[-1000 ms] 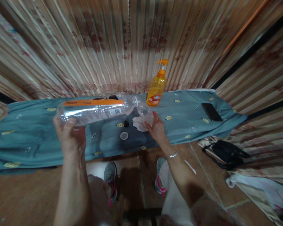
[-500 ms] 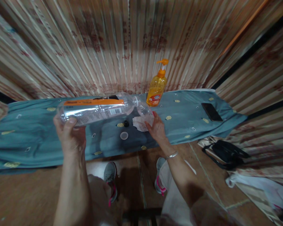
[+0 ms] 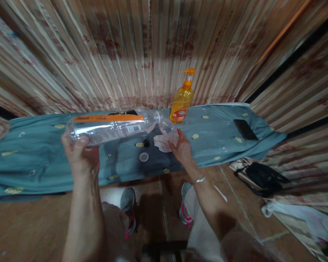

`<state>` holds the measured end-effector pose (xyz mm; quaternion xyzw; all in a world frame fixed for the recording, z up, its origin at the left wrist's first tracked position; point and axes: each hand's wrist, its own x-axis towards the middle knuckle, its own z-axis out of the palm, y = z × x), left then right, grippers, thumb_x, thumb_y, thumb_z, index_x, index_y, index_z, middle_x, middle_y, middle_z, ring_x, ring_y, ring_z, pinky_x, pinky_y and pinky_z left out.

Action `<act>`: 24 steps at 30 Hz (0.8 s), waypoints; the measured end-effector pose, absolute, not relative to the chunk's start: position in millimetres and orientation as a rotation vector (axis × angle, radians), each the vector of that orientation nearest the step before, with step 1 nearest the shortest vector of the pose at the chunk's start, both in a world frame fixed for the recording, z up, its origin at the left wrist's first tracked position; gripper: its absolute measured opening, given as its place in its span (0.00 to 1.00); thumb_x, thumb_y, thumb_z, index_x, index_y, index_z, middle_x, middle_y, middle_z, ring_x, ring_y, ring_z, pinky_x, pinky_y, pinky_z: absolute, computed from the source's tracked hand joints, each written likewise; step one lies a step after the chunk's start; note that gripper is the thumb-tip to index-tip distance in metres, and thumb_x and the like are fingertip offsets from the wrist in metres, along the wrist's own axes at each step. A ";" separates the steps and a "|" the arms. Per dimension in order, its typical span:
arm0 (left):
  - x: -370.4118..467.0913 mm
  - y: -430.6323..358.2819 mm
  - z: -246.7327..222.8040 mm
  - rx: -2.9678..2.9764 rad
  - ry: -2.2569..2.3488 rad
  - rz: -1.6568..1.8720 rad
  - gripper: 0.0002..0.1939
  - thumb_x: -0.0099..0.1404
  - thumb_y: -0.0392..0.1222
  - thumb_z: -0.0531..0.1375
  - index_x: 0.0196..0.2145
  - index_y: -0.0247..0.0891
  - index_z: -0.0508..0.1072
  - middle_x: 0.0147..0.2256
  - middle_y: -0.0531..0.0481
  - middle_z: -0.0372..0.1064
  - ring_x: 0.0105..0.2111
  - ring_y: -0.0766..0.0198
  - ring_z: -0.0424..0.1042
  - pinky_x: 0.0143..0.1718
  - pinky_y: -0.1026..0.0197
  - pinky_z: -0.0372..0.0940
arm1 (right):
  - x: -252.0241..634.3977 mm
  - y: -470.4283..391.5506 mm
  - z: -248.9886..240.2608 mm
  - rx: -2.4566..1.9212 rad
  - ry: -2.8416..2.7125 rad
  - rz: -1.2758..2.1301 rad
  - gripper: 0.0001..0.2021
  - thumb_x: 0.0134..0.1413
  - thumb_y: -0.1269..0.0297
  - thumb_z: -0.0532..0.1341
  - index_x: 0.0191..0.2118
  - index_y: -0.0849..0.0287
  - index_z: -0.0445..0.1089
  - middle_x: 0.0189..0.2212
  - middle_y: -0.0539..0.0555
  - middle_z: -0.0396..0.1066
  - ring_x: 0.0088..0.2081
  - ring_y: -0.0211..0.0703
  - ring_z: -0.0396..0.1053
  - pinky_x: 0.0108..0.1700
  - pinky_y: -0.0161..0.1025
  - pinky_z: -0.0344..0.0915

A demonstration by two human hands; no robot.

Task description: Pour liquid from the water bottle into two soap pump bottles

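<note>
My left hand point(image 3: 80, 153) grips the base end of a large clear plastic bottle point(image 3: 112, 127) with an orange label, which lies sideways in the air. The bottle's neck points right and meets a small clear plastic container point(image 3: 168, 129). My right hand point(image 3: 182, 147) has its fingers closed on that container's right end. Below the neck, a crumpled white tissue point(image 3: 161, 144) is on the cloth. A black cap point(image 3: 146, 143) and a small round translucent lid point(image 3: 143, 157) lie left of the tissue.
An orange pump bottle point(image 3: 182, 103) stands behind my right hand on the teal cloth point(image 3: 213, 131). A black phone point(image 3: 245, 130) lies at the right. A pleated curtain point(image 3: 125, 54) hangs behind the table. A black bag point(image 3: 265, 176) is on the floor.
</note>
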<state>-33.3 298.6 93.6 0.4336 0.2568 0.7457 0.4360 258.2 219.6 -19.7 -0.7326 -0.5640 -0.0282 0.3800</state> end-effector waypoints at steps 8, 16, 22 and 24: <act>-34.0 299.1 92.4 1.128 0.636 1.837 0.20 0.39 0.41 0.71 0.33 0.45 0.73 0.45 0.55 0.72 0.48 0.53 0.72 0.54 0.41 0.66 | 259.4 219.6 -22.4 -1.850 -1.465 -0.101 0.31 0.62 0.56 0.59 0.65 0.70 0.58 0.58 0.74 0.69 0.59 0.61 0.70 0.61 0.59 0.67; -33.4 298.4 93.6 1.143 0.641 1.839 0.21 0.40 0.43 0.71 0.33 0.44 0.72 0.45 0.53 0.72 0.47 0.53 0.72 0.50 0.46 0.67 | 259.5 219.6 -22.1 -1.866 -1.461 -0.082 0.32 0.60 0.58 0.60 0.65 0.70 0.57 0.58 0.74 0.69 0.59 0.61 0.70 0.62 0.58 0.67; -32.3 295.8 95.2 1.159 0.646 1.824 0.20 0.42 0.44 0.72 0.32 0.47 0.71 0.44 0.54 0.72 0.49 0.52 0.72 0.49 0.46 0.67 | 258.6 219.9 -22.1 -1.877 -1.469 -0.104 0.32 0.61 0.58 0.60 0.65 0.72 0.57 0.59 0.77 0.68 0.59 0.62 0.69 0.61 0.60 0.67; -32.1 296.3 94.9 1.144 0.634 1.839 0.20 0.40 0.43 0.72 0.32 0.45 0.71 0.44 0.54 0.72 0.48 0.53 0.73 0.49 0.47 0.67 | 258.3 220.1 -22.1 -1.883 -1.468 -0.111 0.32 0.61 0.58 0.60 0.65 0.72 0.57 0.58 0.77 0.68 0.59 0.61 0.70 0.61 0.60 0.67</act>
